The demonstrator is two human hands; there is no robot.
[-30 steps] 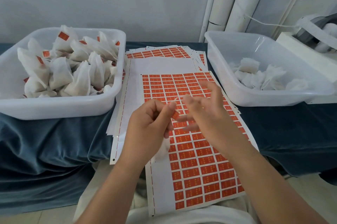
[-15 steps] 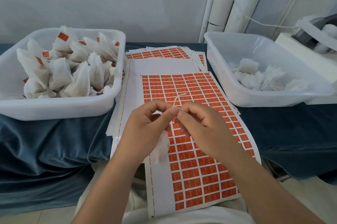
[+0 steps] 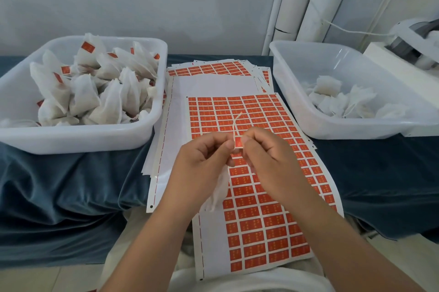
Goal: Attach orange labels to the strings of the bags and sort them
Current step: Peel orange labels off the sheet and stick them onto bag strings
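Fingers (image 3: 228,144) of the left hand (image 3: 202,161) and right hand (image 3: 268,158) meet tip to tip, pinching a small orange label (image 3: 238,143) above the label sheet (image 3: 261,196). Its printed face is toward the camera. The string (image 3: 235,123) rises from it, its loose end leaning up and right. A white bag (image 3: 219,187) dangles below the left hand, long axis near vertical. On the blue-draped worktop (image 3: 71,185), a bin of labelled bags (image 3: 71,139) stands left and a bin of plain bags (image 3: 356,130) stands right, both well apart from the hands. Both forearms reach in from below.
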